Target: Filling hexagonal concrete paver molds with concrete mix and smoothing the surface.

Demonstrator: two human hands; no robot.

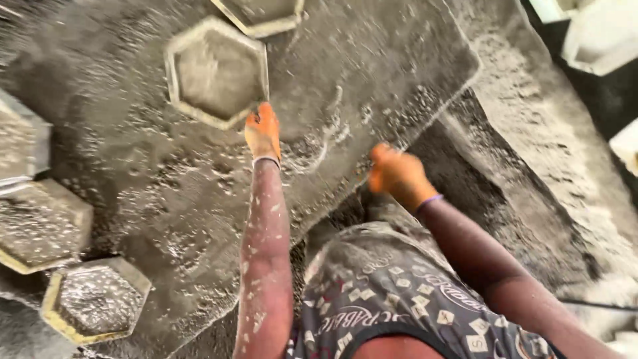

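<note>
Now, from the head camera, looking straight down, the person is leaning over a wide grey work slab [372,60] smeared with wet cement. The left hand [263,133], in an orange glove, is reaching forward, and its fingertips are touching the near corner of a yellow-rimmed hexagonal mould filled with grey concrete [216,72]; the fingers are looking loosely curled rather than clamped, resting against the rim, not lifting it. The right hand [397,174], also orange-gloved, is sitting at the slab's near edge, closed into a fist, and a thin pale line is running off from it, but I cannot tell whether it is gripping a tool or just the edge. That filled mould is lying flat in the upper middle of the slab, with another hexagonal mould [260,14] just beyond it at the top edge. Off to the left, three more filled hexagonal moulds [93,302] are lying close together. By my reading, the step in hand is steadying or shifting the mould by its corner; any further move would be calling for a firmer hold on the rim, since the surface is slick.
</note>
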